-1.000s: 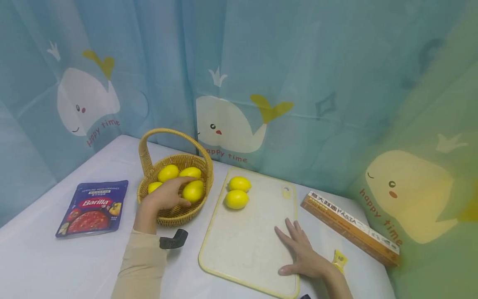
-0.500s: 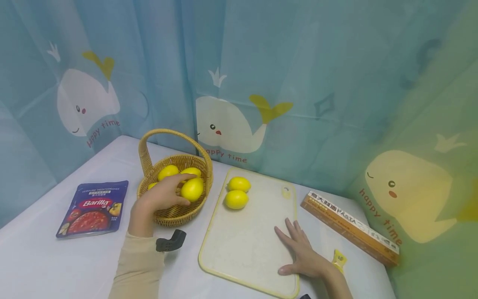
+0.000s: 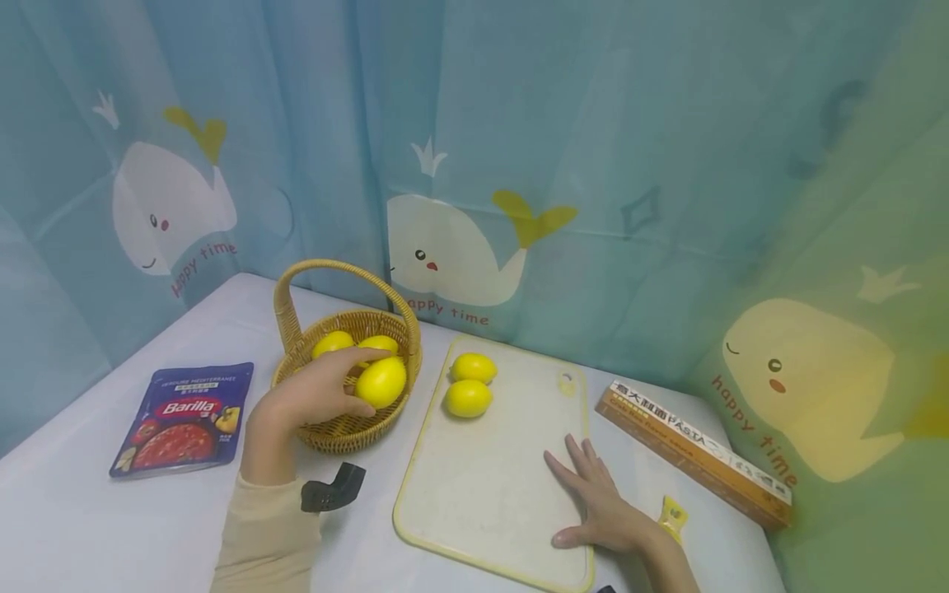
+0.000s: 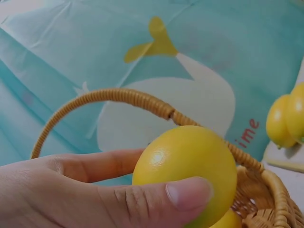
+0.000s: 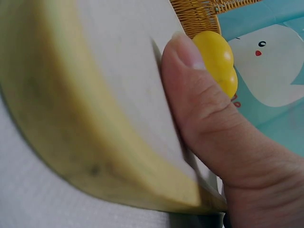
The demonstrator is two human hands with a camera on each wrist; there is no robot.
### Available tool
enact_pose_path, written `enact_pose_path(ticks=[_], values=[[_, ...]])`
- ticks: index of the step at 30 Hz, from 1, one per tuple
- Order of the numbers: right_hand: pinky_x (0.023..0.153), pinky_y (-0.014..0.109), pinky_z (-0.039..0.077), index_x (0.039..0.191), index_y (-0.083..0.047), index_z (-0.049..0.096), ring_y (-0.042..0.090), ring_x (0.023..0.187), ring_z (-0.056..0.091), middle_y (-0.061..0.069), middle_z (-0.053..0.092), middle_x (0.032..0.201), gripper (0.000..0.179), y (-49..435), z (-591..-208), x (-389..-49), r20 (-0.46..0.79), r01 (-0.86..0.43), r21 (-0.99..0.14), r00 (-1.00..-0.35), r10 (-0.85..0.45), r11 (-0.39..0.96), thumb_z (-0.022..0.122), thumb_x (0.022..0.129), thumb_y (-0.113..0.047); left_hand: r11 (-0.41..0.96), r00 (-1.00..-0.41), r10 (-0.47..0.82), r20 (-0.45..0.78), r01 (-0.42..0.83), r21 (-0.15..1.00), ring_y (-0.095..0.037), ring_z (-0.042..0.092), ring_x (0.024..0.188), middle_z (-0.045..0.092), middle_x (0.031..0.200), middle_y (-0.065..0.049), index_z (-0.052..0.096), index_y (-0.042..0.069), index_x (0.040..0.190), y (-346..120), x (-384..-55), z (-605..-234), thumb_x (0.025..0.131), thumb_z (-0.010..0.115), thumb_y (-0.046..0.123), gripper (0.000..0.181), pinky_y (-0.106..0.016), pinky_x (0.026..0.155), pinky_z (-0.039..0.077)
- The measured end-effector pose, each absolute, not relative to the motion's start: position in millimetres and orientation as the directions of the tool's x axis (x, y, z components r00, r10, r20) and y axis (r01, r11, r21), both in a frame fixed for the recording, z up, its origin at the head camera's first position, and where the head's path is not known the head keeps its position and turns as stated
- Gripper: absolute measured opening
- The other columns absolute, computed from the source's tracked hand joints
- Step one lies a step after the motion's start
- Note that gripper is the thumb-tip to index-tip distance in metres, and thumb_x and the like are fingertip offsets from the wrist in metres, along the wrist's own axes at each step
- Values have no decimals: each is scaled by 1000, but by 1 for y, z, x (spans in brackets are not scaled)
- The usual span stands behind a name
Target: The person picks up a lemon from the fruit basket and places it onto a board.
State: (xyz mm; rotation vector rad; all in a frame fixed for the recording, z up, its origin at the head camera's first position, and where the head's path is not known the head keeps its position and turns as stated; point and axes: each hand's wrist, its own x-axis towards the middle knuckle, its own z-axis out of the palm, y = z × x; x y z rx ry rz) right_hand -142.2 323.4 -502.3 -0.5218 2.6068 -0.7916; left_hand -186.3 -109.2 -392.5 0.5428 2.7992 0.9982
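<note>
My left hand (image 3: 319, 394) pinches a yellow lemon (image 3: 381, 382) between thumb and fingers, over the wicker basket (image 3: 348, 441). In the left wrist view the thumb lies across the front of this lemon (image 4: 190, 152), with the basket handle (image 4: 118, 95) behind. Other lemons (image 3: 332, 343) lie inside the basket, partly covered by the hand. With fingers spread, my right hand (image 3: 600, 506) rests on the right edge of a white cutting board (image 3: 482, 478) with a yellow rim. Two lemons (image 3: 469, 399) sit side by side at the board's far left.
A blue Barilla sauce pouch (image 3: 185, 420) lies left of the basket. To the board's right are a long pasta box (image 3: 697, 449) and a small yellow packet (image 3: 673, 517). A whale-print curtain (image 3: 630, 99) hangs behind the table.
The left hand has lifted the lemon slightly from among the others, its wrist shifting a little left and toward me. The right hand and the two lemons on the board have stayed put.
</note>
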Motion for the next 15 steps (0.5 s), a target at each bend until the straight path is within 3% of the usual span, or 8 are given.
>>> enact_pose_path(ticks=[15], values=[[110, 67, -10, 150, -19, 27, 45, 141, -20, 18, -7, 159, 107, 324, -503, -142, -213, -256, -591, -865, -454, 765, 82, 63, -47, 674, -862, 507, -23, 380, 633, -17, 52, 115, 57, 132, 2, 54, 20, 134, -91, -179, -383, 74, 79, 13, 66, -44, 103, 43]])
